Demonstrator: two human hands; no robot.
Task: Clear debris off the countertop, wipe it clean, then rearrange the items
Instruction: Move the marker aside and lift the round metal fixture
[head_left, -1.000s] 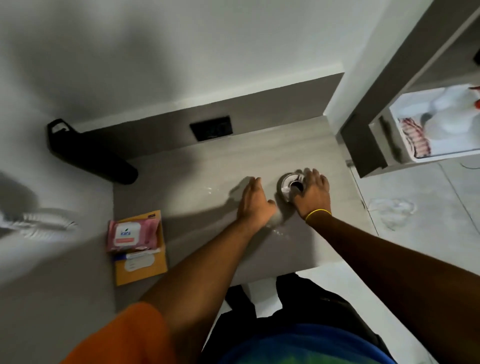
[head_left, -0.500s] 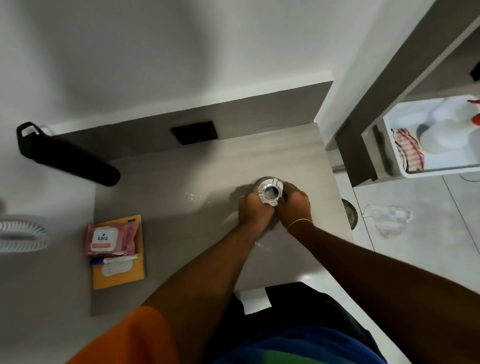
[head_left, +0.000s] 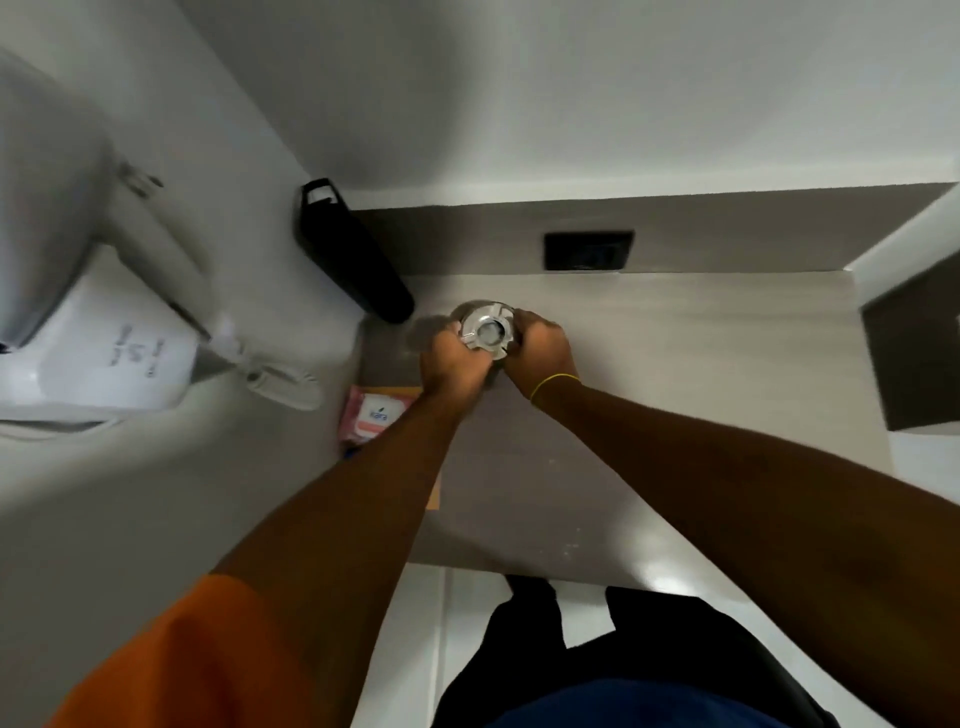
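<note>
A round silver metal container (head_left: 487, 332) with a notched rim is held above the grey countertop (head_left: 675, 374), near its back left part. My left hand (head_left: 451, 364) grips its left side and my right hand (head_left: 537, 351), with a yellow band at the wrist, grips its right side. A pink wipes pack (head_left: 371, 415) lies on an orange notebook at the counter's left edge, partly hidden by my left forearm. A few pale specks and smears (head_left: 569, 545) show on the counter's near part.
A black bottle (head_left: 353, 254) with a loop handle stands in the back left corner, close to the container. A black wall socket (head_left: 588, 250) sits on the backsplash. A white toilet and spray hose (head_left: 283, 387) are to the left. A dark cabinet edge (head_left: 914, 358) is at right.
Both hands took hold of the silver container at the counter's right side and carried it left toward the black bottle. The view swung left, so the toilet now shows.
</note>
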